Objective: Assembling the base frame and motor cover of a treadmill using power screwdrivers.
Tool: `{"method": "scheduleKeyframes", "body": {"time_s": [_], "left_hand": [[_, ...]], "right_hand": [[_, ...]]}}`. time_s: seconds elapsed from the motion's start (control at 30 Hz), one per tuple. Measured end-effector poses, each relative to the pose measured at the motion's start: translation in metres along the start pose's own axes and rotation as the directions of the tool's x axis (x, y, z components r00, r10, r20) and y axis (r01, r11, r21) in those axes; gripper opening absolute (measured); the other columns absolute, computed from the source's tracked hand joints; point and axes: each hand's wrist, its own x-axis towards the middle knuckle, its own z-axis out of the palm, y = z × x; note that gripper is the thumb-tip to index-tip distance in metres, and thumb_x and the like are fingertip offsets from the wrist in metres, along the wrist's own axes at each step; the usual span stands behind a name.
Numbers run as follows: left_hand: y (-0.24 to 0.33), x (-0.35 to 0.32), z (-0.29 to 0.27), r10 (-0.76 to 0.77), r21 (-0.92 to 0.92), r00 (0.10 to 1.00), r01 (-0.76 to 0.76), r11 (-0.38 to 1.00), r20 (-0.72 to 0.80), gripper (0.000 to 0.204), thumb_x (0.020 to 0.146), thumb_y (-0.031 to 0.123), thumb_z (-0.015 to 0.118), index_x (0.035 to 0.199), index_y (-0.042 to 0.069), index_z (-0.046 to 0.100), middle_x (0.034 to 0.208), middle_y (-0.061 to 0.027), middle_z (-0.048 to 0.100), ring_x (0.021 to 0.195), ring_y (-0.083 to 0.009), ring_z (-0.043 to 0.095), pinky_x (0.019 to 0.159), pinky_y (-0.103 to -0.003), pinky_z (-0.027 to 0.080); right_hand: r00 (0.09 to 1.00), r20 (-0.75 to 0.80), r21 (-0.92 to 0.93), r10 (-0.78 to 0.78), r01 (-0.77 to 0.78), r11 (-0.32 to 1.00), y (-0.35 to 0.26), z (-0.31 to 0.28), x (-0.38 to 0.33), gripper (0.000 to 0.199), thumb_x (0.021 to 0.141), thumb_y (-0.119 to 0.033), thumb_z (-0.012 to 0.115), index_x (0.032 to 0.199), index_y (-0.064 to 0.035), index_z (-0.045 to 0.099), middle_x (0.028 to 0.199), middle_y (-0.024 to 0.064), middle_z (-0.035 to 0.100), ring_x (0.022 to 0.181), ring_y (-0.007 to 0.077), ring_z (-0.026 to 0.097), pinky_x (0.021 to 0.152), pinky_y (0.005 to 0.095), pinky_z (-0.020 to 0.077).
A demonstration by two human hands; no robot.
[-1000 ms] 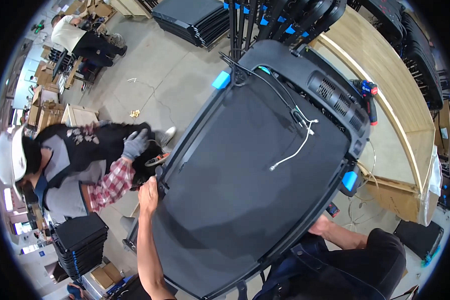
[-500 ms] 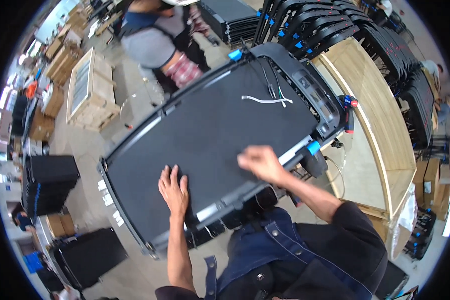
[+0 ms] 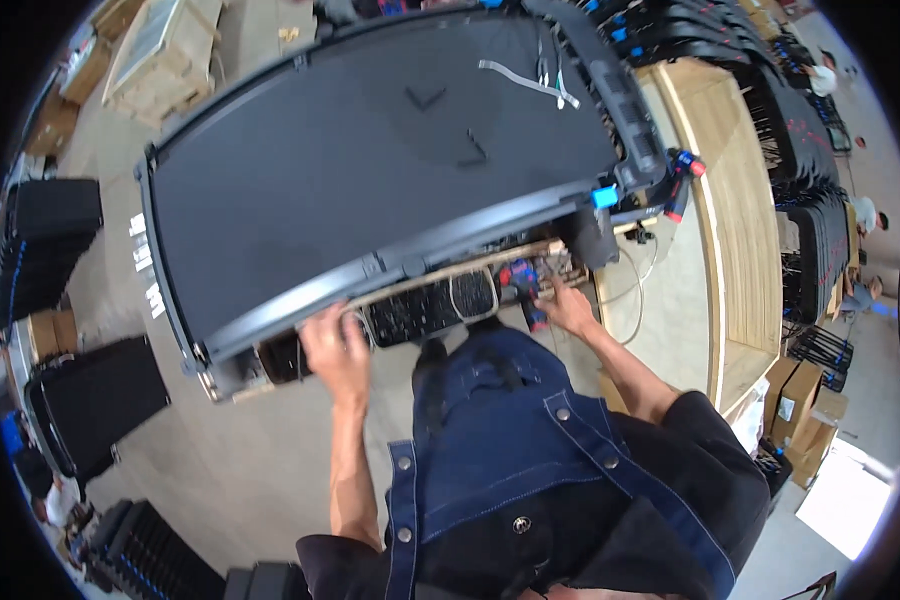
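A treadmill deck with a black belt surface (image 3: 320, 170) lies in front of me. My left hand (image 3: 336, 355) is at its near edge, by the wooden tray's left part, thumb apart from slightly blurred fingers; no held thing shows. My right hand (image 3: 573, 308) is low at the tray's right end. Its fingers are beside a red-and-blue power drill (image 3: 518, 274); whether they grip the handle is unclear. Two thin dark angled pieces lie on the belt, a V-shaped piece (image 3: 426, 98) and an L-shaped piece (image 3: 473, 152). A white cable (image 3: 526, 82) lies near the deck's right end.
Below the deck's near edge, a black bin (image 3: 410, 308) holds small parts. A second red-and-blue tool (image 3: 682, 182) is at the deck's right end, beside a wooden crate (image 3: 745, 240). Stacked black frames (image 3: 815, 270) stand beyond. Another crate (image 3: 165, 60) is at far left.
Both hands have come off the belt toward me, to the near edge and tray. The two angled dark pieces now show on the belt. My view has tilted down, bringing the tray into sight.
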Motion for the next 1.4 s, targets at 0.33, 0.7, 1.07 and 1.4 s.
{"method": "scheduleKeyframes", "body": {"time_s": [0.33,0.7,1.07,1.4], "left_hand": [[0.042,-0.125,0.265,-0.294,0.146,0.713,0.262,0.954,0.636,0.023,0.088,0.015,0.066,0.11,0.008,0.061,0.101,-0.021,0.066,0.092,-0.0411,0.067,0.077,-0.049,0.055],[0.029,-0.141,0.294,-0.291,0.336,0.645,0.056,0.94,0.707,0.015,0.088,0.008,0.058,0.103,0.007,0.061,0.094,-0.0217,0.066,0.086,-0.041,0.069,0.068,-0.05,0.056],[0.015,-0.147,0.268,-0.599,-0.419,0.461,0.881,0.22,0.655,0.019,0.101,0.021,0.061,0.107,0.004,0.065,0.095,-0.0153,0.072,0.082,-0.0285,0.072,0.072,-0.039,0.061],[0.144,-0.078,0.165,-0.36,-0.641,0.536,0.561,-0.524,0.764,0.023,0.101,0.024,0.062,0.109,0.003,0.061,0.109,-0.0147,0.069,0.093,-0.0217,0.07,0.084,-0.034,0.062]], "right_hand": [[0.939,0.154,0.06,0.306,-0.318,0.946,0.045,0.107,0.095,0.116,0.073,-0.042,0.082,0.156,-0.0109,0.007,0.117,0.0245,0.068,0.111,0.0426,0.065,0.096,0.0469,0.0509],[0.577,0.627,0.731,-0.523,-0.204,0.652,0.084,-0.119,0.014,0.092,0.077,-0.02,0.084,0.152,-0.0055,0.032,0.121,0.0111,0.064,0.103,0.0239,0.065,0.095,0.0393,0.0504],[0.723,0.399,0.347,-0.564,0.45,0.823,0.04,-0.098,0.014,0.038,0.077,-0.017,0.078,0.108,0.0006,0.064,0.09,0.0175,0.071,0.077,0.0294,0.068,0.076,0.0398,0.0536],[0.771,0.195,0.721,-0.607,0.307,0.621,0.0,-0.131,-0.012,0.046,0.075,-0.018,0.084,0.113,-0.0014,0.065,0.096,0.0054,0.07,0.087,0.0135,0.063,0.085,0.0321,0.053]]}}
